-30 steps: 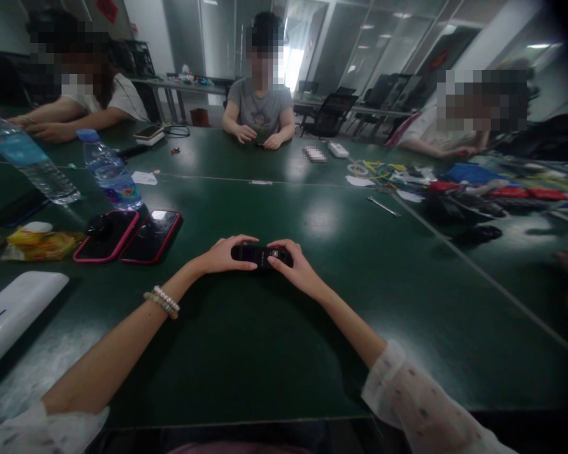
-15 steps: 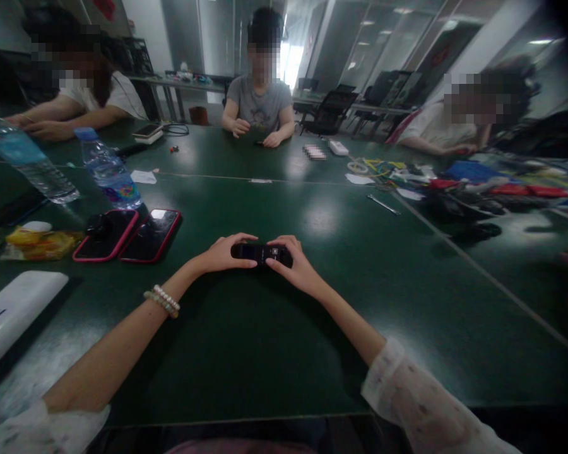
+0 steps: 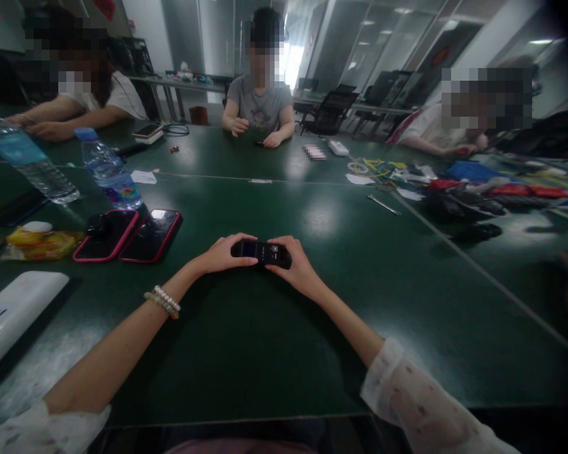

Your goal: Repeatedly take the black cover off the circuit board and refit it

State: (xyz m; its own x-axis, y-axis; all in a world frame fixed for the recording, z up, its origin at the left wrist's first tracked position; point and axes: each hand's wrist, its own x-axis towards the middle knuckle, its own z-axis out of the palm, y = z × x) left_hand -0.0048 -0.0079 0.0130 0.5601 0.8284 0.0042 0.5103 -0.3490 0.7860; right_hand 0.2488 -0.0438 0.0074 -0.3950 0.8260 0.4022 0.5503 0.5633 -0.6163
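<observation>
Between my two hands is a small black handheld device (image 3: 265,251) with a dark screen at its left end and small light markings towards the right. My left hand (image 3: 223,253) is closed around its left end, the thumb along the near edge by the screen. Around the right end, my right hand (image 3: 293,258) is closed too, with its thumb at the near edge. The device is low over the green table (image 3: 227,353); whether it touches the top I cannot tell.
Left of my hands lie two phones in pink-red cases (image 3: 150,236), a yellow packet (image 3: 40,243) and a white power bank (image 3: 19,315). Water bottles (image 3: 110,170) stand behind. A wrench (image 3: 383,205) and a heap of cables and tools (image 3: 483,180) lie right. Several people sit around the table.
My right thumb has moved off the device's face down to its near edge, uncovering more of the markings. Both hands otherwise stay in place.
</observation>
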